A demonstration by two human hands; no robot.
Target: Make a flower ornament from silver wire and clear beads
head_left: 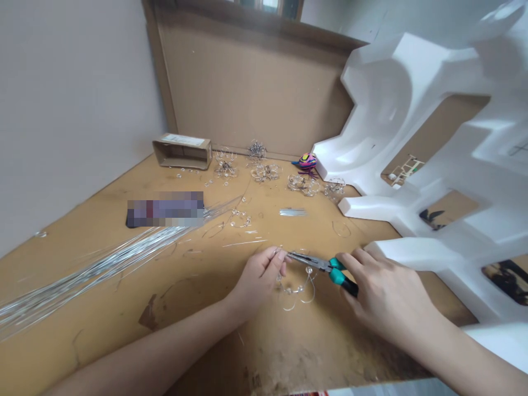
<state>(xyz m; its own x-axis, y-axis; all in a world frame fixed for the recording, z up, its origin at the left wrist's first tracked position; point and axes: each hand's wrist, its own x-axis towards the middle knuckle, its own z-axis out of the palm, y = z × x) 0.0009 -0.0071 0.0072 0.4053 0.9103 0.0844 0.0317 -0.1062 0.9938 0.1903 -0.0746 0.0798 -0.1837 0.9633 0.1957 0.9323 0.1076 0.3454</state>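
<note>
Near the front middle of the brown tabletop [198,291], my left hand [262,275] pinches the end of a beaded wire piece [295,290]. Clear beads and thin curled wire loops of that piece hang below the fingers. My right hand [383,286] is wrapped round the teal and black handles of long-nose pliers [315,264]. The pliers' jaws point left, and their tips meet the wire right at my left fingertips. Whether the jaws grip the wire is too small to tell.
A bundle of straight silver wires [136,258] lies at left, beside a blurred-out flat object [165,209]. Several wire-and-bead clusters [266,172] stand at the back near a small open carton [181,151] and a colourful ball-like item [307,160]. White foam packing [388,209] lines the right.
</note>
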